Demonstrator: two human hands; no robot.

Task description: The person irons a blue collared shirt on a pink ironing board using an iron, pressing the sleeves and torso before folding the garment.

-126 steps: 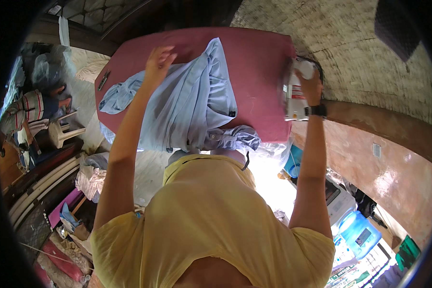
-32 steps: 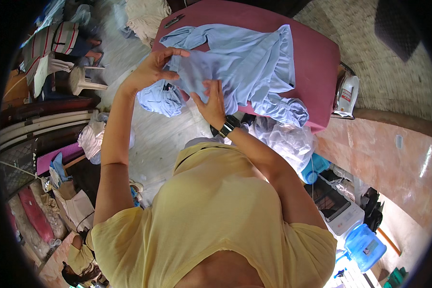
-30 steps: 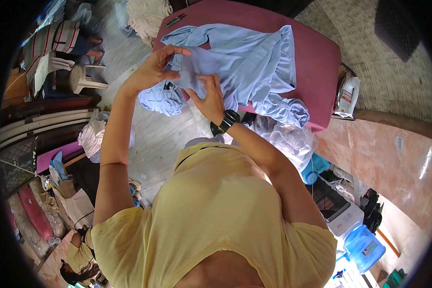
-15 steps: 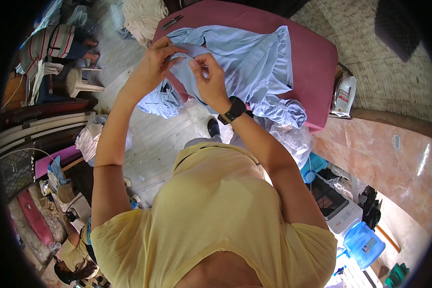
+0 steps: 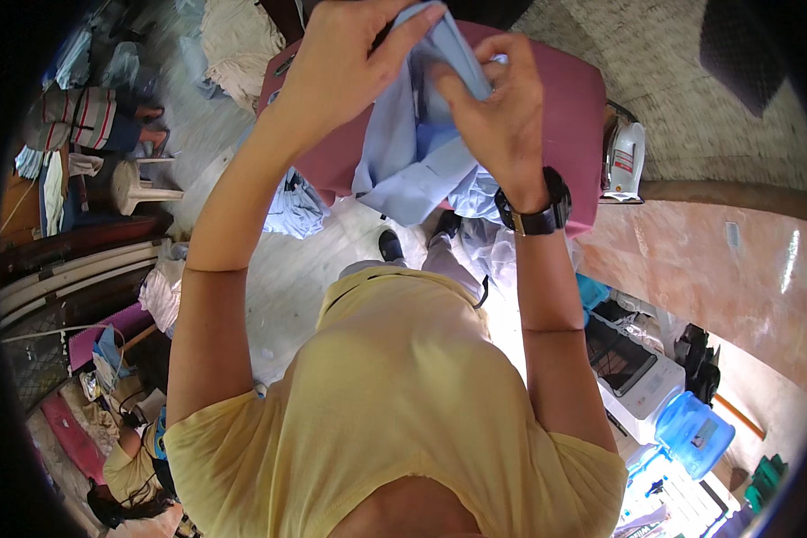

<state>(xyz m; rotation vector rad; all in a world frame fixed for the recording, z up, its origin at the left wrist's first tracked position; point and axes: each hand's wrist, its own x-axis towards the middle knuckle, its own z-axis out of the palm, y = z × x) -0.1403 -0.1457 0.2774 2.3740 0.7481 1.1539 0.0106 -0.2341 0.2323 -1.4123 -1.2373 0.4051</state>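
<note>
A light blue garment (image 5: 421, 184), which looks like a shirt, hangs in folds from both my hands above a maroon padded table (image 5: 576, 117). My left hand (image 5: 345, 67) is closed on a folded strip of it near the top edge of the view. With thumb and fingers, my right hand (image 5: 502, 112) pinches the lower end of the same strip; a dark watch is on that wrist. Some of the left fingertips are cut off or hidden by the cloth. A bunched piece of light blue cloth (image 5: 294, 206) hangs beside the table's left side.
At the table's right end rests a white iron-like appliance (image 5: 625, 161). A white stool (image 5: 137, 182) stands left, near another person's feet (image 5: 152, 136). Another person (image 5: 139, 471) is at lower left. Clear plastic (image 5: 496, 251) lies under the table; a blue water jug (image 5: 693, 432) stands at lower right.
Both hands have risen, with the right also moving rightward. The garment, earlier spread across the table, is now lifted and gathered between them.
</note>
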